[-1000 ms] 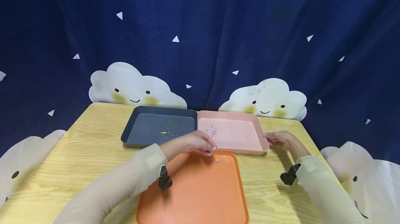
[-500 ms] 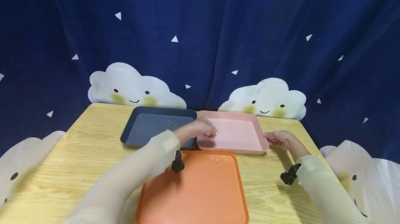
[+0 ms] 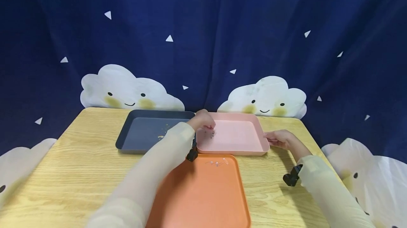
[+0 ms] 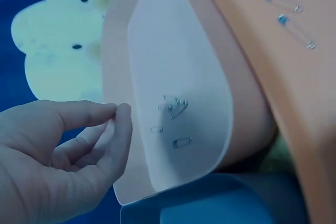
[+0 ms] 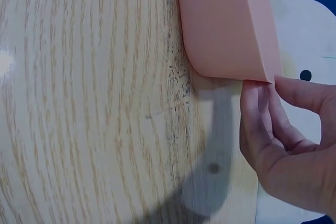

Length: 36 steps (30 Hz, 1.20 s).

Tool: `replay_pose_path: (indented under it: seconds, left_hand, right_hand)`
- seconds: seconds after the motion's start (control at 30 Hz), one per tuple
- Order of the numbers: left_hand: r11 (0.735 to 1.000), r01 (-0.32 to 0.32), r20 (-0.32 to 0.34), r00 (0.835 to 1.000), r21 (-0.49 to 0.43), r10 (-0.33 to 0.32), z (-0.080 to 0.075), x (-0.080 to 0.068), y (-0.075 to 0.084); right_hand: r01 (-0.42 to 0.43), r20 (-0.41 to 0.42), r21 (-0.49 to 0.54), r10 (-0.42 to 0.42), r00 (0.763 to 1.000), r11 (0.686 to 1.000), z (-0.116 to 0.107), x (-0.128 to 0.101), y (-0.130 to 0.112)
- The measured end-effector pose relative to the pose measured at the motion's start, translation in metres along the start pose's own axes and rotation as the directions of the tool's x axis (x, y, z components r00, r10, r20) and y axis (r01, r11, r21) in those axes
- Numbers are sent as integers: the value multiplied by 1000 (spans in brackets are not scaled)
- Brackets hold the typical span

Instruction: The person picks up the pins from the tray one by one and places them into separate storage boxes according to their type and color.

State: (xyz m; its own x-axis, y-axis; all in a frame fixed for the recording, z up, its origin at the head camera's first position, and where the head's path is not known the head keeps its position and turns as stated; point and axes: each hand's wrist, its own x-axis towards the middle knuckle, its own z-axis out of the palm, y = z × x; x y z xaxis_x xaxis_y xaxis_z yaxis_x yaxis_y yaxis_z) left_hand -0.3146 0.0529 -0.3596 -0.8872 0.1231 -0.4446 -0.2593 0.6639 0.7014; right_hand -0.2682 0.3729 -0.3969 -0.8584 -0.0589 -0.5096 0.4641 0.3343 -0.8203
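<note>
My left hand (image 3: pixel 206 119) is over the left part of the pink tray (image 3: pixel 235 152), thumb and index fingertip pressed together. They pinch a small safety pin, almost wholly hidden by the fingers in the left wrist view. Several silver safety pins (image 4: pixel 182 142) lie on the pink tray's floor below that hand (image 4: pixel 68 150). More silver safety pins (image 3: pixel 217 163) lie near the far edge of the orange tray (image 3: pixel 206 199). At the pink tray's right end my right hand (image 3: pixel 281 139) grips its wall, thumb at the rim (image 5: pixel 270 77) and fingers beneath it.
A dark blue-grey tray (image 3: pixel 133 139) adjoins the pink one on the left, holding small gold pins (image 3: pixel 161 136) partly covered by the left sleeve. All three trays stand on a wooden table (image 3: pixel 73 164). Behind hangs a navy curtain (image 3: pixel 136 37) with clouds.
My left hand has carried a pin from the orange tray's far edge up and away, over the pink tray. The right hand stays at the pink tray's end. The head view has shifted slightly.
</note>
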Motion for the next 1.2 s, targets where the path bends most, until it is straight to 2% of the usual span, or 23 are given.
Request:
replay_pose_path:
  seconds: [0.07,0.13,0.2,0.27,0.3,0.33,0.37,0.43,0.47,0.53,0.6,0.67,0.77,0.87,0.97,1.0,1.1,1.13,1.2]
  left_hand:
    - [997,26,-13,1000,74,-25,0,11,2]
    - [971,32,-30,999,235,-26,1,23,4]
    - [918,13,-19,1000,397,-6,11,67,-5]
    - [863,6,-16,1000,505,2,16,91,-10]
    - [856,6,-12,1000,517,0,18,98,-13]
    - [862,10,-4,1000,507,-10,20,102,-14]
    - [881,29,-4,1000,473,-30,20,99,-14]
    - [912,70,-29,998,404,-64,13,55,-3]
    - [928,77,-47,997,365,-64,10,40,-1]
    - [933,57,-59,998,355,-39,6,16,3]
    - [938,19,-62,998,346,3,4,5,2]
    - [937,-29,-57,997,348,52,4,2,-1]
    - [907,-103,-28,992,408,125,0,-8,-4]
    - [896,-189,-12,977,401,212,-2,-22,-10]
    - [905,-310,9,947,290,321,1,-39,-20]
    - [901,-352,16,933,254,360,3,-44,-24]
    - [851,-476,62,878,221,475,11,-62,-35]
    - [831,-510,74,859,224,507,13,-67,-39]
    - [778,-572,86,816,262,571,19,-78,-45]
  right_hand:
    - [2,-3,0,-2,1000,1000,0,0,0]
    - [4,-6,-5,-4,1000,1000,0,1,0]
    - [1,-14,-15,-1,1000,1000,1,1,0]
    - [6,-16,-28,-6,1000,1000,1,0,-2]
    - [6,-20,-32,-6,1000,999,2,0,-3]
    - [7,-18,-35,-8,1000,999,2,0,-4]
    - [5,-21,-33,-6,1000,999,3,0,-5]
    - [2,-23,-30,-3,1000,1000,4,0,-4]
    - [0,-26,-27,-1,1000,1000,4,0,-4]
    - [1,-21,-20,-1,1000,1000,4,0,-3]
    - [3,-16,-8,-3,1000,1000,3,0,-2]
    - [7,-15,-5,-7,1000,1000,3,-2,-1]
    - [11,-29,-1,-11,1000,1000,2,-2,1]
    - [28,-12,-1,-28,1000,1000,-4,2,6]
    - [48,32,15,-49,998,999,-12,8,12]
    - [51,40,13,-51,998,999,-13,9,13]
    - [38,13,-4,-38,999,999,-9,6,11]
    - [25,-18,-22,-26,1000,999,-4,1,7]
    - [18,-30,-21,-19,999,1000,1,-2,3]
